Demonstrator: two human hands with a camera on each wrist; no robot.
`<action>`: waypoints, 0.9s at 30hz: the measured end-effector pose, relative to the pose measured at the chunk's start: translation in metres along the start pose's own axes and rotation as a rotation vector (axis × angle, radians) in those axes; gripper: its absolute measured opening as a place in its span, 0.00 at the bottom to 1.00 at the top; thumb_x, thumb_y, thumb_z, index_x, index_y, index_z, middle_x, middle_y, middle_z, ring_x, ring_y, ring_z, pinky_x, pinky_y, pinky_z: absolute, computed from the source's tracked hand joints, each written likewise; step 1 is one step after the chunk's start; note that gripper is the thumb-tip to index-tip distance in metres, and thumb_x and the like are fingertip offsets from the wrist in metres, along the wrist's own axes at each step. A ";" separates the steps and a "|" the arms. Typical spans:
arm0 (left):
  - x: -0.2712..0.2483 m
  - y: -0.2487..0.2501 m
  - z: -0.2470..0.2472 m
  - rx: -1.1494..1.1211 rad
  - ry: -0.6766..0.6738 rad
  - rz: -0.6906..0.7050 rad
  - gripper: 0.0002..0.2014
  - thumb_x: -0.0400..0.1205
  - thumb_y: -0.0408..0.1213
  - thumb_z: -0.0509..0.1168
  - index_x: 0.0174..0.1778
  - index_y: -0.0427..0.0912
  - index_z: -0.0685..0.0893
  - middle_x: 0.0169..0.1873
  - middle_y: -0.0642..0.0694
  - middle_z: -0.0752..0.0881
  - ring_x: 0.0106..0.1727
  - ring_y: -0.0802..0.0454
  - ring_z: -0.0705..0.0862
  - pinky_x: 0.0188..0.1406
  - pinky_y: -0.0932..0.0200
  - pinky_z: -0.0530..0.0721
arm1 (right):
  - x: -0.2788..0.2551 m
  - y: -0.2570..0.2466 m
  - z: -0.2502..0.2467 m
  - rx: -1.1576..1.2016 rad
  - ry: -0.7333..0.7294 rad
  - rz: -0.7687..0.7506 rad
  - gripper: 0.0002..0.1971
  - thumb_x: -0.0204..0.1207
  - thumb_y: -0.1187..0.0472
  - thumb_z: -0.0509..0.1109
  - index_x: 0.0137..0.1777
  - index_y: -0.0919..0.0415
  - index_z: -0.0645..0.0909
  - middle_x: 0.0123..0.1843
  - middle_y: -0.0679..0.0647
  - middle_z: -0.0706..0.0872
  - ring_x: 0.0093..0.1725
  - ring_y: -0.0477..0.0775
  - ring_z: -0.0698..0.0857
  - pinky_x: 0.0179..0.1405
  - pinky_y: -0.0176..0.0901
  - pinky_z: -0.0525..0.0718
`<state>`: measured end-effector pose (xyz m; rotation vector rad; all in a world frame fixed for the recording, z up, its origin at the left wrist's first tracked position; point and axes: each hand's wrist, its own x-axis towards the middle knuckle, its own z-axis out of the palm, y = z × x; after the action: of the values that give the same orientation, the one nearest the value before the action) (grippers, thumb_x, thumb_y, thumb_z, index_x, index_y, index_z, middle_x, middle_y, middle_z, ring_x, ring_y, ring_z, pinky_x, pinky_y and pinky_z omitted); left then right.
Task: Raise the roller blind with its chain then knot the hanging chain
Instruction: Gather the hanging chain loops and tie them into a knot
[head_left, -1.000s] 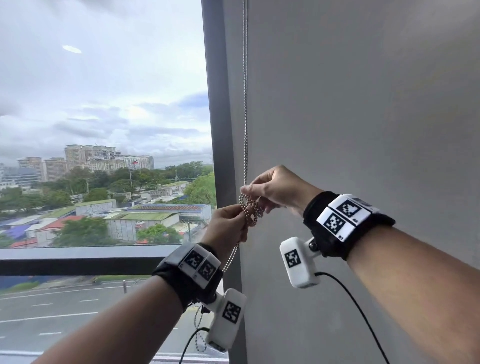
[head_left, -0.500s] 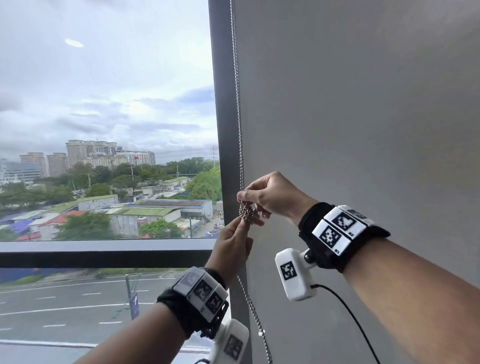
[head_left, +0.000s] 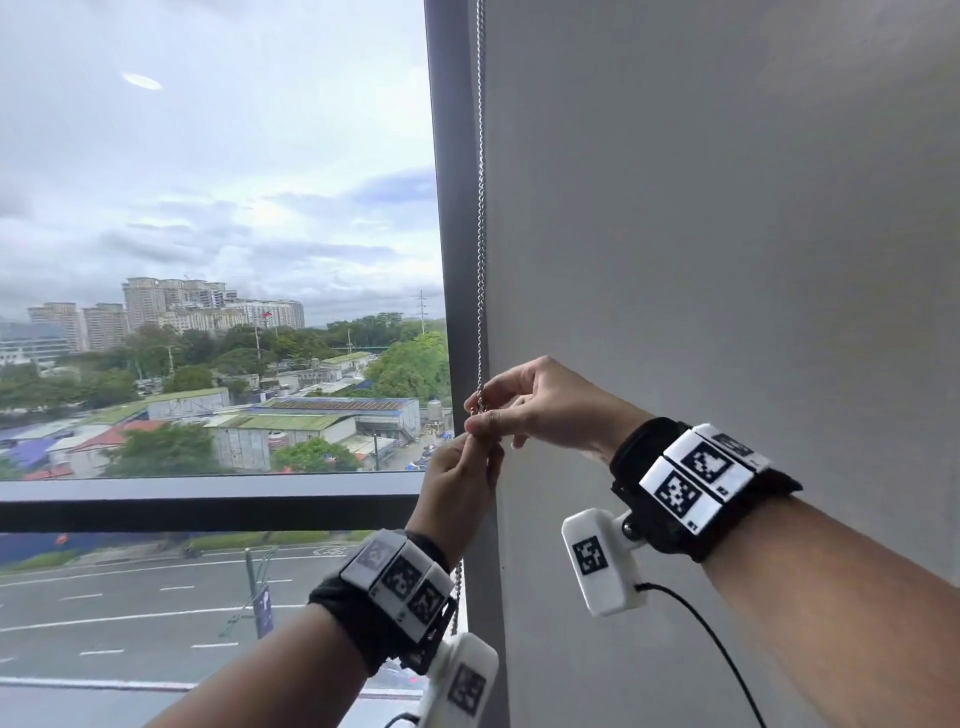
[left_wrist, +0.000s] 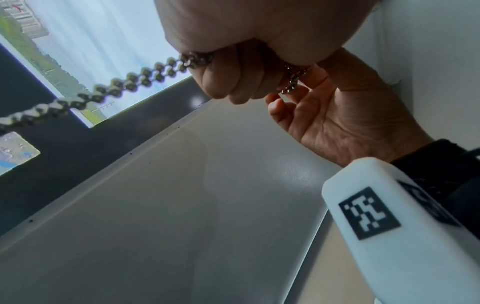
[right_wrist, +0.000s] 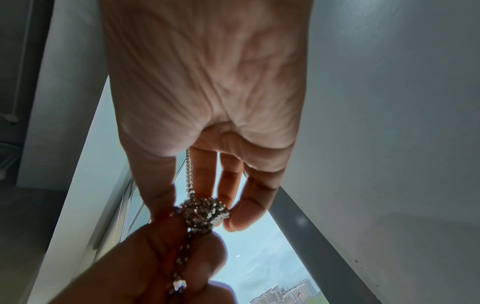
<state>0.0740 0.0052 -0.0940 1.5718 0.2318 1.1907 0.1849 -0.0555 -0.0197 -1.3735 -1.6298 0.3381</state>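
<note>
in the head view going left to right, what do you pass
window glass → dark window frame post → chain → grey wall; lower down, left hand → right hand, both pinching the chain.

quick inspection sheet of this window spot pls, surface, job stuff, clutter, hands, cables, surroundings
surface: grey wall to the right of the window; no table or worktop in view.
job's things: metal chain hangs straight down beside the dark window frame; a bunched knot sits in it at hand height. The roller blind is not in view.
clutter: nothing seen.
grippers: right hand pinches the chain at the knot; left hand, just below, grips the chain under it.
cables: a black cable runs from the white camera unit under the right wrist.
surroundings: window shows cloudy sky, buildings, trees and a road.
</note>
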 end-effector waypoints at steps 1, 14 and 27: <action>-0.001 -0.001 -0.002 -0.006 -0.024 0.012 0.21 0.86 0.42 0.52 0.27 0.44 0.76 0.20 0.50 0.66 0.20 0.61 0.62 0.18 0.69 0.60 | 0.000 0.000 0.001 -0.024 0.006 -0.023 0.10 0.72 0.62 0.80 0.52 0.66 0.89 0.36 0.51 0.90 0.30 0.44 0.84 0.32 0.40 0.83; -0.009 -0.015 -0.008 0.060 -0.049 0.067 0.16 0.83 0.45 0.54 0.30 0.49 0.77 0.21 0.47 0.63 0.20 0.57 0.59 0.21 0.60 0.56 | -0.003 0.003 0.011 -0.042 0.136 -0.075 0.10 0.78 0.59 0.74 0.46 0.67 0.90 0.31 0.58 0.88 0.26 0.53 0.81 0.29 0.44 0.82; 0.001 -0.024 0.000 0.079 -0.164 -0.114 0.15 0.85 0.25 0.49 0.33 0.36 0.73 0.19 0.47 0.78 0.19 0.55 0.74 0.24 0.62 0.70 | -0.006 0.008 -0.006 0.080 0.253 -0.009 0.10 0.78 0.63 0.74 0.49 0.71 0.90 0.26 0.43 0.85 0.23 0.34 0.79 0.25 0.23 0.73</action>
<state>0.0842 0.0149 -0.1134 1.6932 0.2602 0.9697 0.1940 -0.0603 -0.0255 -1.2923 -1.3988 0.2125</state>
